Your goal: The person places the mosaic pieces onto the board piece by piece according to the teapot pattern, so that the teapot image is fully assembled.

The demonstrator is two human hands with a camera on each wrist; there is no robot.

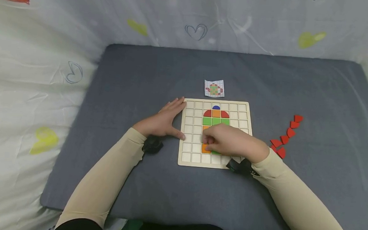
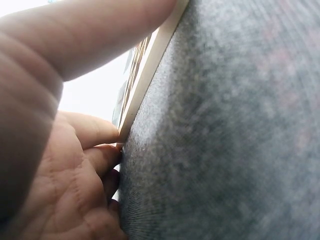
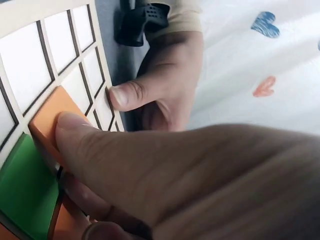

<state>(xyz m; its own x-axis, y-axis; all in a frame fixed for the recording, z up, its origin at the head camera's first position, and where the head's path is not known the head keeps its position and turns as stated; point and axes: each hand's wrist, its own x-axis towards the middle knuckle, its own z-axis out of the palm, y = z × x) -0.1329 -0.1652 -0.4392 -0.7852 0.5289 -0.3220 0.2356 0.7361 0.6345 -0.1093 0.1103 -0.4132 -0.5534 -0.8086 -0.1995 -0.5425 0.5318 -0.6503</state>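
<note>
A light wooden grid board lies on the table. My left hand rests along its left edge, fingers extended near the far corner and thumb on the near part of the rim. My right hand is over the lower middle of the grid, pinching an orange square tile with the thumb on its face and the other fingers curled. Beside that tile is a green tile. Farther up the board sit a blue half-round piece, red rounded pieces and a green row. The right hand hides several cells.
Beyond the board lies a small printed pattern card. Several loose red pieces trail along the grey table cover at the right, close to the right forearm. A pale printed curtain hangs behind the table.
</note>
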